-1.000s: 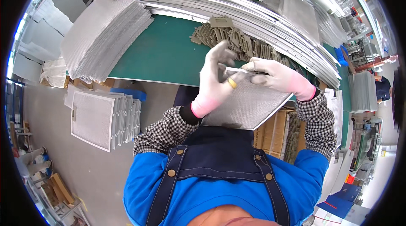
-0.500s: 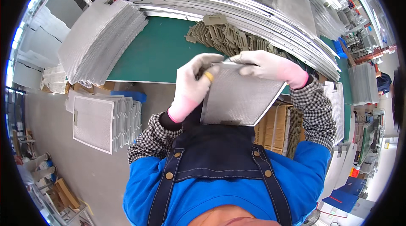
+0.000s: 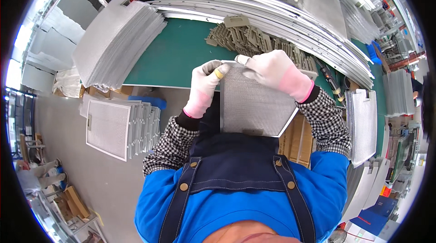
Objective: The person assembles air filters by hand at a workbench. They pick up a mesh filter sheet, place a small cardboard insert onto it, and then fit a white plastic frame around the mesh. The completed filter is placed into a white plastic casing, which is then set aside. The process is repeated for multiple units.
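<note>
A framed metal mesh panel [image 3: 256,104] stands tilted against my apron, its far edge at the table's front. My left hand [image 3: 204,87], in a white and pink glove with a yellow band on one finger, is closed on the panel's far left corner. Along the far edge, my right hand [image 3: 278,74] pinches the frame close to the left hand, its fingers bent. A small dark tab [image 3: 252,131] shows at the panel's near edge. Beyond the hands lies a pile of olive-brown plastic clips [image 3: 245,36] on the green table [image 3: 181,50].
Mesh sheets [image 3: 116,38] are stacked at the table's left. White frame strips [image 3: 190,0] run along the back. Finished-looking framed panels [image 3: 109,129] stand on the floor at left. A power screwdriver [image 3: 334,84] lies at right, beside more mesh sheets [image 3: 361,125]. Below is a cardboard box [image 3: 297,140].
My right hand has shifted left along the panel's far edge, nearer to my left hand, and turned with its fingers more bent. The left hand's fingers have closed more tightly on the corner.
</note>
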A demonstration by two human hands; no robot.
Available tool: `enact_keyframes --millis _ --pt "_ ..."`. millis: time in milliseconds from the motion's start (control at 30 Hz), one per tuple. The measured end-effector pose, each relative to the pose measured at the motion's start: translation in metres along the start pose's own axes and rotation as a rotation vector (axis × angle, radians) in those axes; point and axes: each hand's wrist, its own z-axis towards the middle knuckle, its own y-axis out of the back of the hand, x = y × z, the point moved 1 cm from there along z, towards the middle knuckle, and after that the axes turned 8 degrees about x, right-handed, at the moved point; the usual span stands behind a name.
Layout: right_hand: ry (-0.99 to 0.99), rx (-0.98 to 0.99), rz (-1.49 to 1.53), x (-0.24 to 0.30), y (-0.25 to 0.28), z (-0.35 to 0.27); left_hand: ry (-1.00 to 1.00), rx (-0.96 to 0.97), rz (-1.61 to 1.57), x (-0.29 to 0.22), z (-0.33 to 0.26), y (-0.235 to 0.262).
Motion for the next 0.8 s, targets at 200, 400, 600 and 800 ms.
enact_keyframes --millis 200,400,600,800 --pt "-0.035 0.088 -0.088 0.019 0.028 -0.017 -0.030 -0.030 -0.252 0.004 -0.014 -0.031" --pt "-0.151 0.149 -0.214 0.039 0.031 -0.032 -0.076 -0.064 -0.257 0.002 -0.015 -0.053" --pt "-0.110 -0.226 0.909 -0.015 0.083 -0.050 -0.564 0.001 0.604 -0.131 0.005 -0.073" --pt "-0.739 0.169 0.202 -0.038 -0.015 -0.083 -1.055 0.252 1.322 -0.210 0.039 -0.073"
